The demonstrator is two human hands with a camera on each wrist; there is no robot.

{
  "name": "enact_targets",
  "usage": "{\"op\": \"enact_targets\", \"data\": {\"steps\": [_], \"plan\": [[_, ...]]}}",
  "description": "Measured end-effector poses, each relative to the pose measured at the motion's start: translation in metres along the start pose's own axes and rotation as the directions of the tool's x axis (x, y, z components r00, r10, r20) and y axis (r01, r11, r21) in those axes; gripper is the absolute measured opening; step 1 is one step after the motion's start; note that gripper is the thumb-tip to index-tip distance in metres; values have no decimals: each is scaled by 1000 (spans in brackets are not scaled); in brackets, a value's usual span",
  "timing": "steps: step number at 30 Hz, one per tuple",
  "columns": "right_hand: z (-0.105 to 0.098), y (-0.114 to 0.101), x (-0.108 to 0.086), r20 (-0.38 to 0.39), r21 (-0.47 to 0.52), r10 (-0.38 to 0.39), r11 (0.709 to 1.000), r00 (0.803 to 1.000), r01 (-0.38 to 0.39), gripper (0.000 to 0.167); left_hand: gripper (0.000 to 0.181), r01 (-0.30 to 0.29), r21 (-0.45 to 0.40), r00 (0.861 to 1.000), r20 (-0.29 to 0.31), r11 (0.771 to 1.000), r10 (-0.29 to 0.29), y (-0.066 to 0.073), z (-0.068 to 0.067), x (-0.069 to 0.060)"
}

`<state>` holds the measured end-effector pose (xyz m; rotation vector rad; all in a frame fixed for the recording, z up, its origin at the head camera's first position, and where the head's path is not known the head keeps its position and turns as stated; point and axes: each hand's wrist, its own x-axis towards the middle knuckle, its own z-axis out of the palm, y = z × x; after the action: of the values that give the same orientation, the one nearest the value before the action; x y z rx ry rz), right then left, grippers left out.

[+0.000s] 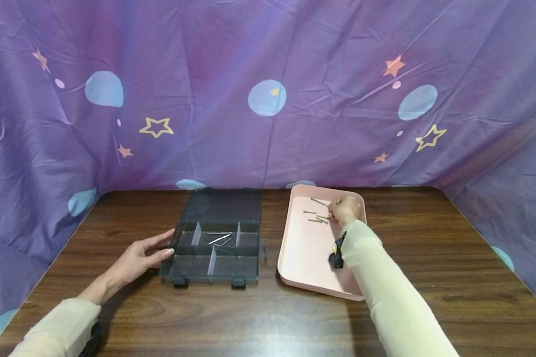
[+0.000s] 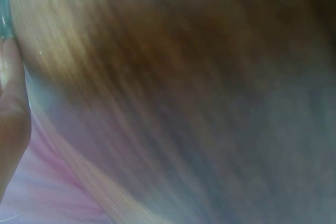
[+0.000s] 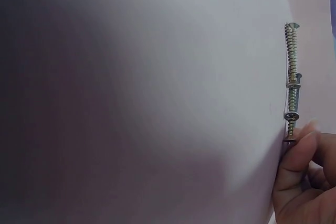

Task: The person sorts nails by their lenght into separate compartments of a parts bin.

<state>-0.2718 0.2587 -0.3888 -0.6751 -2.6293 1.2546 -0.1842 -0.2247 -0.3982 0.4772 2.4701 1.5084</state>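
My left hand [image 1: 136, 258] rests with fairly straight fingers against the left side of a dark see-through compartment box [image 1: 234, 270], whose lid [image 1: 223, 206] lies open at the back. Silver nails [image 1: 220, 239] lie in its middle rear compartment. Over the far right part of a pink tray [image 1: 301, 258], my right hand [image 1: 346, 209] has curled fingers and pinches the end of a long nail [image 1: 319, 202]. Beside those fingertips, several brass-coloured screws [image 3: 292, 56] lie on the tray. The left wrist view catches only the edge of the left hand [image 2: 13, 98].
Box and tray stand side by side on a brown wooden table [image 1: 268, 317], with a narrow gap between them. Two latches [image 1: 238, 282] stick out from the box's front. A purple cloth [image 1: 214, 148] with stars and dots hangs behind and at both sides.
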Motion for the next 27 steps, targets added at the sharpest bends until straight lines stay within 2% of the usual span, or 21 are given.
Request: {"op": "enact_targets", "data": {"steps": [6,12,18,27], "plan": [[-1,0,1,27,-62,-34,997,999,35,29,58,3,0,1000,-1,1000,-3,1,0,0],[-1,2,1,95,27,2,1000,995,-5,26,58,5,33,1000,1,999,-5,2,0,-1],[-1,2,1,129,34,4,999,992,-9,26,60,9,37,1000,0,999,-9,0,-1,-1],[-1,0,1,190,189,-11,982,982,-26,22,60,13,34,1000,-1,999,-13,1,0,-1]]}}
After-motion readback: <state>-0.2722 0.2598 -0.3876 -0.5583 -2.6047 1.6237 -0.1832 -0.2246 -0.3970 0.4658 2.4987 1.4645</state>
